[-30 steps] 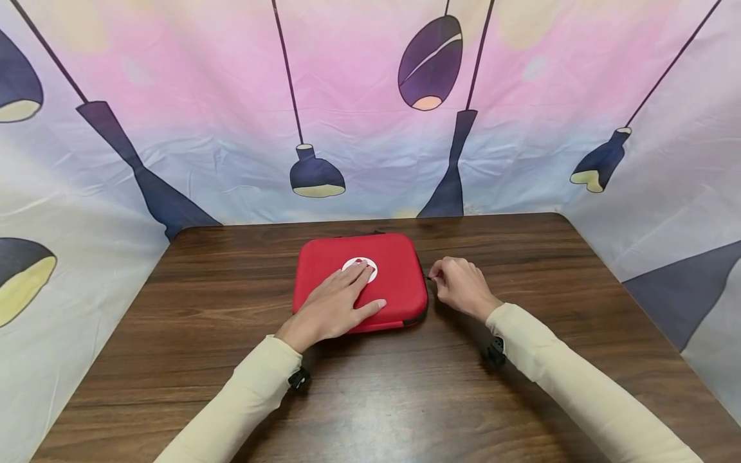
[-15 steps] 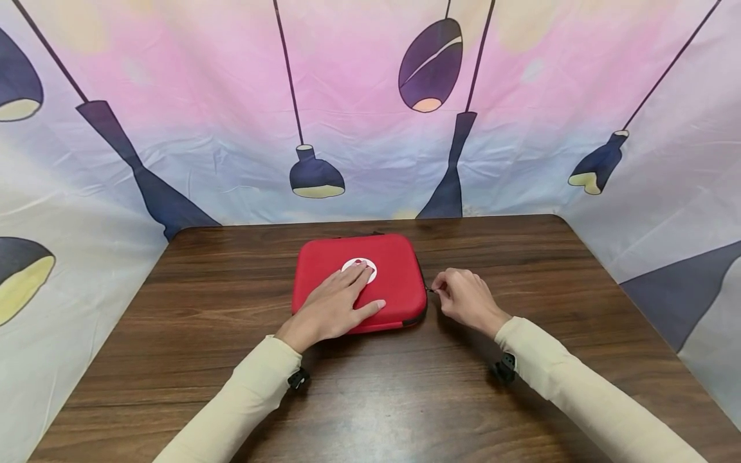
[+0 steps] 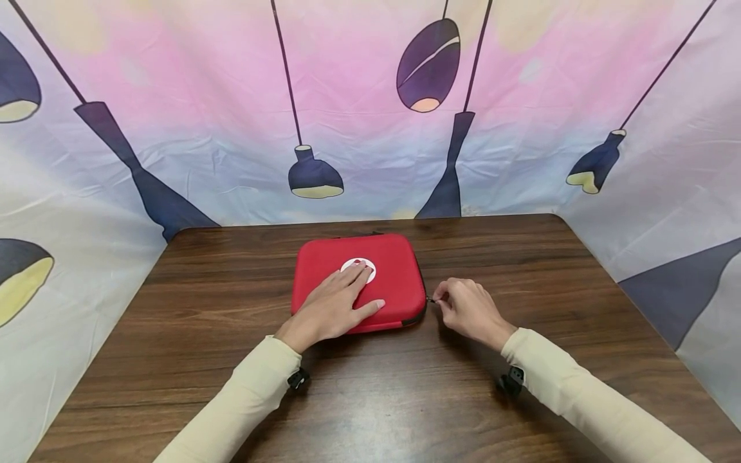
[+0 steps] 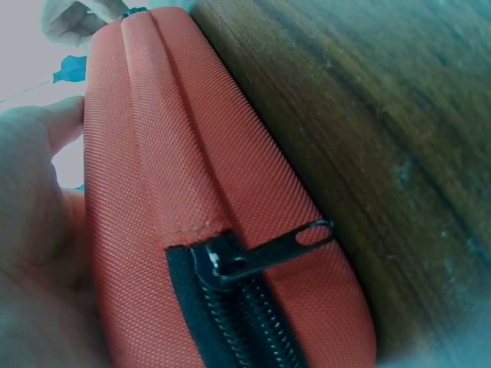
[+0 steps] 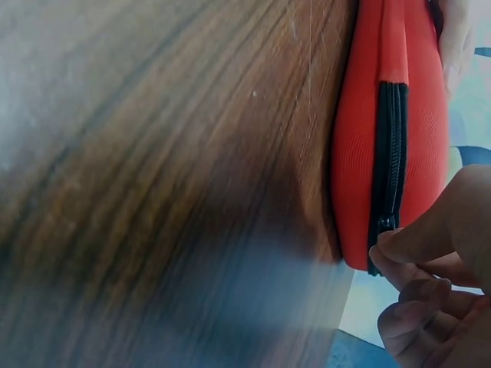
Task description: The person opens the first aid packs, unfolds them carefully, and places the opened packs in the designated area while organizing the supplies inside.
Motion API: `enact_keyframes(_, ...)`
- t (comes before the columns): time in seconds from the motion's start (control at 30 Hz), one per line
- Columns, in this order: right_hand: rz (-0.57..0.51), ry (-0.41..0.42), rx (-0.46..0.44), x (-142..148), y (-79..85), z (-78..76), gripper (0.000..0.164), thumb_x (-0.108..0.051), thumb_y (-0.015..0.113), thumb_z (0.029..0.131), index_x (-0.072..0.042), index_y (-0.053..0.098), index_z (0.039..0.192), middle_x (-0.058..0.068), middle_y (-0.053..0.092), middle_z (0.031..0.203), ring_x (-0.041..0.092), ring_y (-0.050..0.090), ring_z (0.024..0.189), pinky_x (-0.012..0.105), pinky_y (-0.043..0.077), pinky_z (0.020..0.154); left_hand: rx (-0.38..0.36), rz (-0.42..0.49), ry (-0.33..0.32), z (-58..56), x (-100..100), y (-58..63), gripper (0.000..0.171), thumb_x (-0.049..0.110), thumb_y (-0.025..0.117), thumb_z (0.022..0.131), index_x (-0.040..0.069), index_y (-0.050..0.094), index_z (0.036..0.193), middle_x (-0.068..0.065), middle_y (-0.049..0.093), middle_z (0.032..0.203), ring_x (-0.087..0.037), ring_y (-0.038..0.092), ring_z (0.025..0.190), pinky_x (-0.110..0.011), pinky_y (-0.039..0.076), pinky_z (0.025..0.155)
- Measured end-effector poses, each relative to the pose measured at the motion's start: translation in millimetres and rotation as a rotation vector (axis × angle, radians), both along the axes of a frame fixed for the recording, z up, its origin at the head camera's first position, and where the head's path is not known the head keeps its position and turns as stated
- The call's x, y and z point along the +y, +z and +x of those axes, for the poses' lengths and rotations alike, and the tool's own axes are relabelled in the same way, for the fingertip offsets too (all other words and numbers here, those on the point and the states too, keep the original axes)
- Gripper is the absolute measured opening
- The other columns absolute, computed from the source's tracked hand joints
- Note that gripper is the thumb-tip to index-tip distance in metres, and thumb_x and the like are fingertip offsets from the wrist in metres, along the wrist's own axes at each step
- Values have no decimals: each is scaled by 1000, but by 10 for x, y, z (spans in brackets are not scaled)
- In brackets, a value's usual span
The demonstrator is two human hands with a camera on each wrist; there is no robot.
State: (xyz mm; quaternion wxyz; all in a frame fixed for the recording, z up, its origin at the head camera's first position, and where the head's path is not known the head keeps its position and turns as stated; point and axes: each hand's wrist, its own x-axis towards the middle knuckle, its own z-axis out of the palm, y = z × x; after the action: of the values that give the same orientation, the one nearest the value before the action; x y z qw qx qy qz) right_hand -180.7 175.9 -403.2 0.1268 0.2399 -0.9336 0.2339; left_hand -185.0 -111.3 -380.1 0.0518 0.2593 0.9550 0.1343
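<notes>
A red zippered case (image 3: 396, 273) with a round white emblem (image 3: 346, 265) on its lid lies flat on the wooden table. My left hand (image 3: 330, 308) rests on the lid, its fingers straight and partly covering the emblem. At the case's right side, my right hand (image 3: 471, 312) pinches the pull of a zip slider between thumb and forefinger. The right wrist view has that slider (image 5: 387, 223) on a black zip (image 5: 393, 138), near the case's corner; the pull itself is mostly hidden by the fingertips. A second zip pull (image 4: 284, 249) sticks out from the side seen in the left wrist view.
The dark wooden table (image 3: 370, 399) extends around the case on all sides. Behind it hangs a fabric backdrop (image 3: 243, 128) printed with lamps, and similar cloth lines both sides. Each forearm wears a small black device (image 3: 298, 378) at the wrist.
My right hand has moved toward the front along the case's right side, drawing the zip pull with it. My left hand and the case have stayed in place.
</notes>
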Motion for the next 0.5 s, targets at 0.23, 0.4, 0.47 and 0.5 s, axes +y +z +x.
enact_keyframes(0.23,-2,-4,-12,-20,10,80,13,4,71,76,-8,73,81,-1,66,74,7,56,62,31,49,55,-1,1,2,-11,1,-13,82,57,52,99,9,28,161,-9,22,167,-25,18,154,-44,14,124)
enact_keyframes(0.4,6,3,-20,-40,33,146,15,6,71,76,-9,73,81,-3,66,74,5,56,62,29,49,54,-8,-1,4,-9,3,-8,83,58,52,99,9,27,161,-9,21,167,-25,17,154,-43,13,124)
enact_keyframes(0.47,8,9,-25,-52,45,168,16,6,71,77,-8,73,81,-3,66,75,5,56,62,28,49,55,-11,-2,3,-8,4,-5,83,59,51,99,10,27,161,-9,21,167,-25,17,154,-43,13,124)
enact_keyframes(0.5,10,11,-25,-59,49,177,16,7,70,77,-8,73,81,-3,66,74,5,56,62,28,49,54,-12,-3,3,-9,3,-6,83,59,51,99,9,27,161,-9,21,167,-25,16,154,-43,12,125)
